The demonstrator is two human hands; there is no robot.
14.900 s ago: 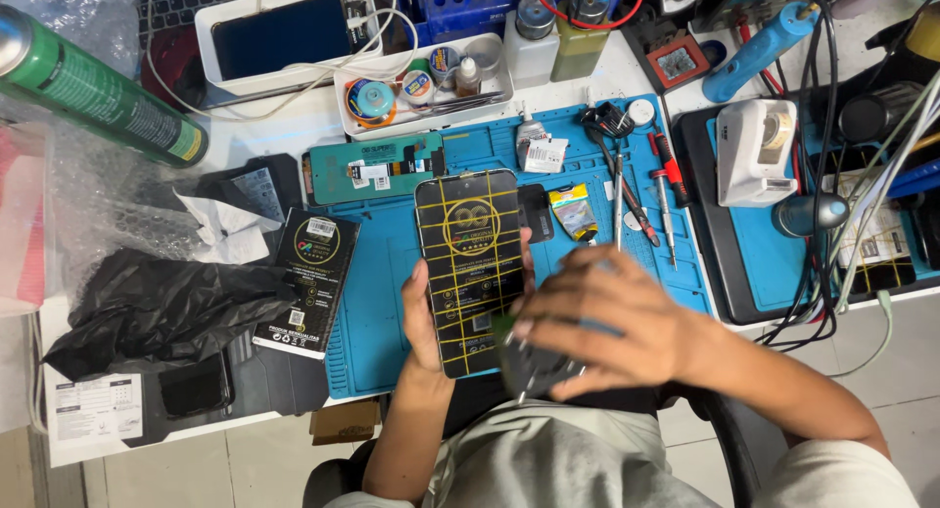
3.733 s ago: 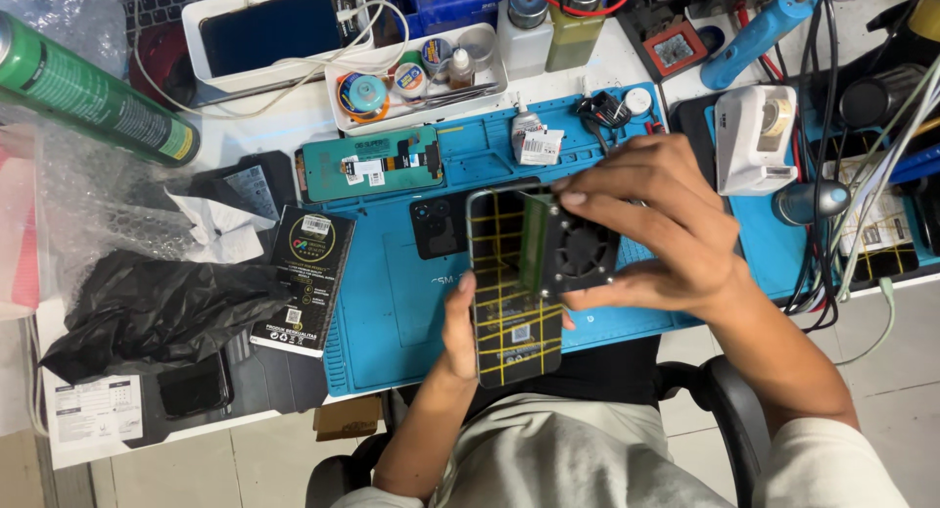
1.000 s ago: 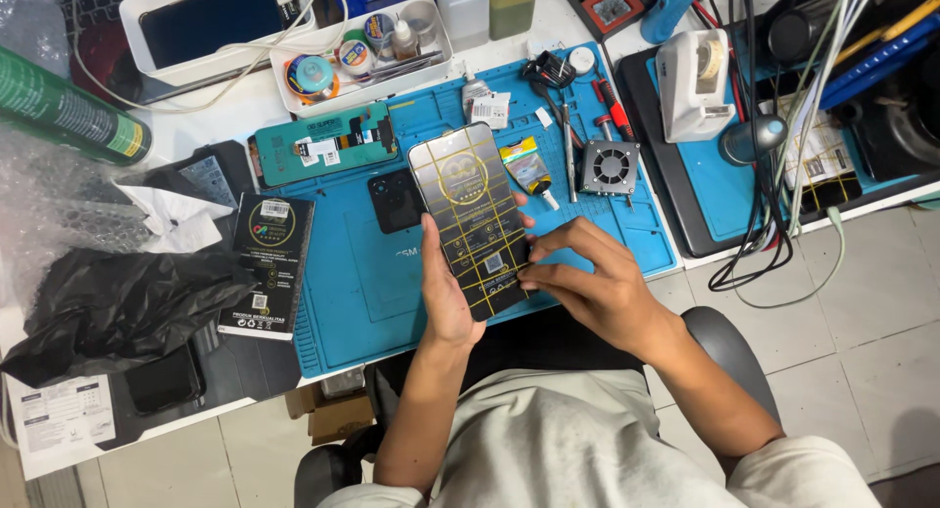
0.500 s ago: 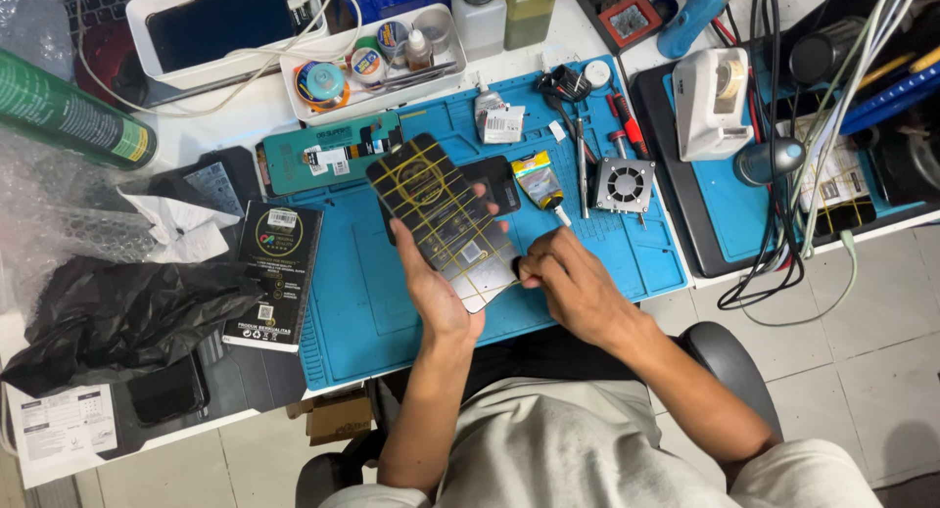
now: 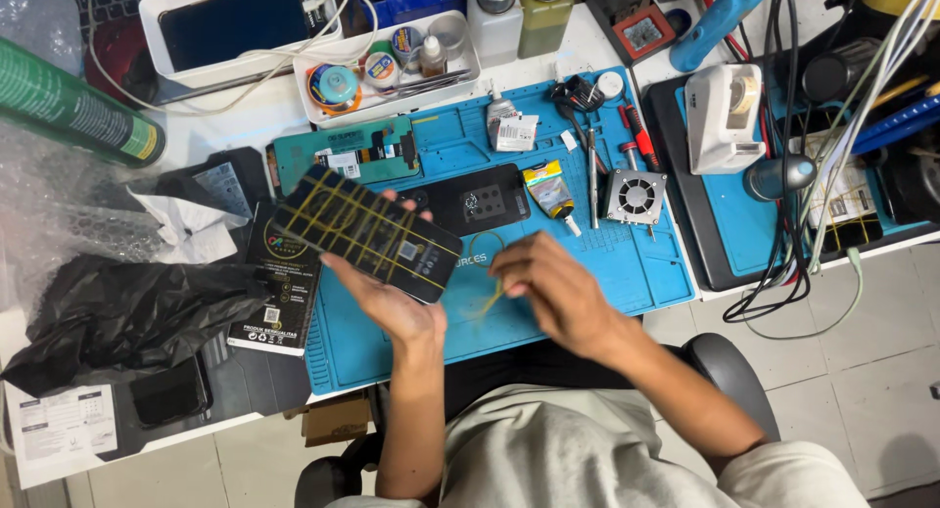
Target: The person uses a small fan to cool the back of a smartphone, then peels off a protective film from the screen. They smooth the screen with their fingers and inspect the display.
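My left hand (image 5: 392, 302) holds a dark phone (image 5: 364, 234) wrapped in several yellow rubber bands, tilted with its far end pointing left over the blue work mat (image 5: 636, 263). My right hand (image 5: 548, 291) is just right of the phone and pinches one loose yellow rubber band (image 5: 487, 263), which loops up from its fingers. A black phone back cover (image 5: 480, 201) lies flat on the mat behind both hands. A small square fan (image 5: 634, 196) rests on the mat to the right.
A teal part tray (image 5: 343, 152) and a white tray of small jars (image 5: 387, 68) stand at the back. Screwdrivers and tweezers (image 5: 607, 136) lie on the mat. Black plastic wrap (image 5: 117, 312) and a dark box (image 5: 279, 293) sit left. Cables (image 5: 793, 224) hang right.
My left hand has swung the banded phone to the left and flatter. My right hand has come off the phone and now has one loose rubber band in its fingers.
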